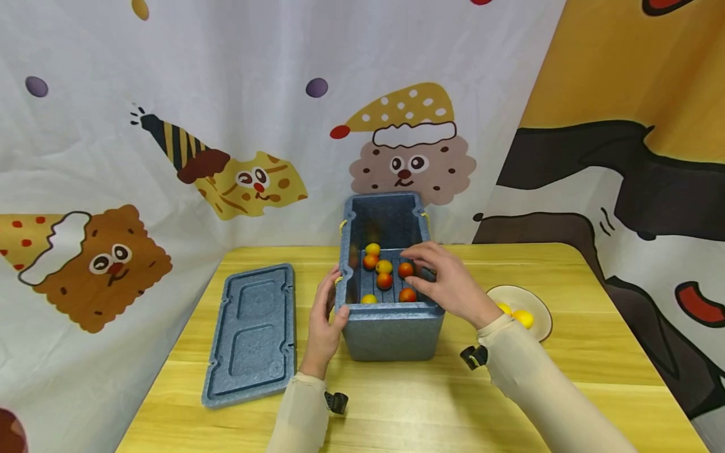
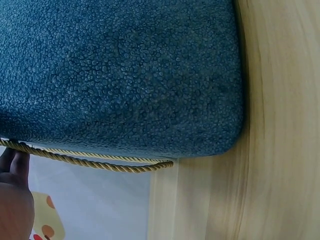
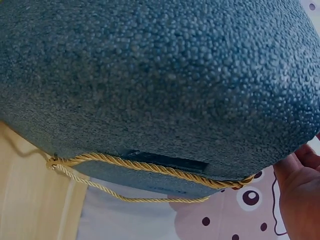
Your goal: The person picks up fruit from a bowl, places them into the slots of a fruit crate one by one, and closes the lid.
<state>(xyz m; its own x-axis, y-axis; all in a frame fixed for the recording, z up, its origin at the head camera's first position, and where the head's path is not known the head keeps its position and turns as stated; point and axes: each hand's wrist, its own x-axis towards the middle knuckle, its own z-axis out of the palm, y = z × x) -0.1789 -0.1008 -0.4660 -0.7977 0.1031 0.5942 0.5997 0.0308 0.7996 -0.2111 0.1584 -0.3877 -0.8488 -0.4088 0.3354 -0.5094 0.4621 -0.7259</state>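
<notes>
In the head view, a grey-blue foam box (image 1: 393, 333) stands lidless on the table. Small orange-red and yellow fruits lie on its ribbed floor, among them a red-orange fruit (image 1: 384, 281) near the middle. My left hand (image 1: 325, 324) rests against the box's near left corner, fingers along the outer side and thumb at the front. Over the right rim reaches my right hand (image 1: 447, 280), its fingers and thumb apart above the inside, close to another red-orange fruit (image 1: 405, 270). It holds nothing visible. Gold rope (image 3: 165, 171) runs along the box's side in the right wrist view.
The foam lid (image 1: 252, 333) lies flat on the wooden table, left of the box. On the right a cream plate (image 1: 542, 309) carries yellow fruits (image 1: 522, 318), partly hidden behind my right forearm. A printed cartoon curtain (image 1: 272, 50) hangs behind the table.
</notes>
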